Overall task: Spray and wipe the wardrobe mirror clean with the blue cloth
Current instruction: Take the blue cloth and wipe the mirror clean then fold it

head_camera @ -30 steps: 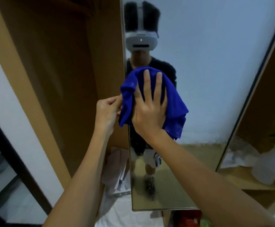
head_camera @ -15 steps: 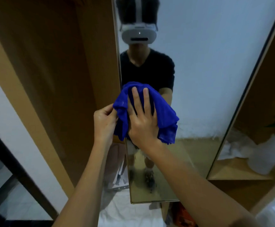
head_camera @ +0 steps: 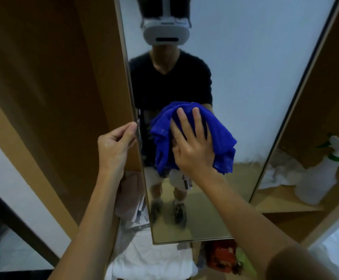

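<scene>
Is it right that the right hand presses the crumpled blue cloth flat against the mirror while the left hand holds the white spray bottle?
Not quite. In the head view the left hand grips the mirror's left edge. The white spray bottle stands untouched on the shelf to the right. The right hand does press the crumpled blue cloth against the glass.

White bedding [head_camera: 150,261] low at near centre; red box [head_camera: 221,255] just right of it. Crumpled white cloth [head_camera: 275,174] on wooden shelf [head_camera: 282,203] at right. Pinkish folded fabric [head_camera: 128,193] left.
</scene>
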Tool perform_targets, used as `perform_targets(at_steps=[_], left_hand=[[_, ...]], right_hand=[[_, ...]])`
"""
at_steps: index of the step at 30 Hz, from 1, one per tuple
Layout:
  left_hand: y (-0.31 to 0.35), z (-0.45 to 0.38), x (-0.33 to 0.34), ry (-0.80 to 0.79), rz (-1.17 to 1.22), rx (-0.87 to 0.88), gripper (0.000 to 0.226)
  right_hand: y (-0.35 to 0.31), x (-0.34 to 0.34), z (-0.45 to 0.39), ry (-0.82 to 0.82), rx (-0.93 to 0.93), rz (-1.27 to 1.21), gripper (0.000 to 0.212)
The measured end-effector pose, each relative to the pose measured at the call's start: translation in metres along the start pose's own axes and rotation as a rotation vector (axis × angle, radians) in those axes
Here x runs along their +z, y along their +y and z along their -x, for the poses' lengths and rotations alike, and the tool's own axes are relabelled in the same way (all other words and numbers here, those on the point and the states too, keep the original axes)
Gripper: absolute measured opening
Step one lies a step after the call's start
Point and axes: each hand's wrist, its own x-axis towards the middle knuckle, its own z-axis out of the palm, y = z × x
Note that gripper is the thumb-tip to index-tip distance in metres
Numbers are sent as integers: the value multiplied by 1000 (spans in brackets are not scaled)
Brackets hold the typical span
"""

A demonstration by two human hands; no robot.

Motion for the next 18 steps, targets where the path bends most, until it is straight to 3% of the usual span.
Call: perform_targets(at_steps=[2, 6, 10, 14, 18], left_hand=[[-3, 0, 2, 15, 42, -7, 21], [-3, 2, 4, 17, 103, -19, 31], [-4, 2, 3, 16, 117, -9, 30], [-5, 1, 4, 21, 158, -35, 28], [-5, -2, 1, 10, 195, -88, 34]], right_hand=[[31, -6, 9, -1, 19, 20, 54], [90, -18, 31, 3, 93, 95, 52], [139, -24, 46, 77, 146, 218, 72], [137, -20, 45, 122, 209, 271, 62], [101, -11, 32, 157, 430, 257, 44]])
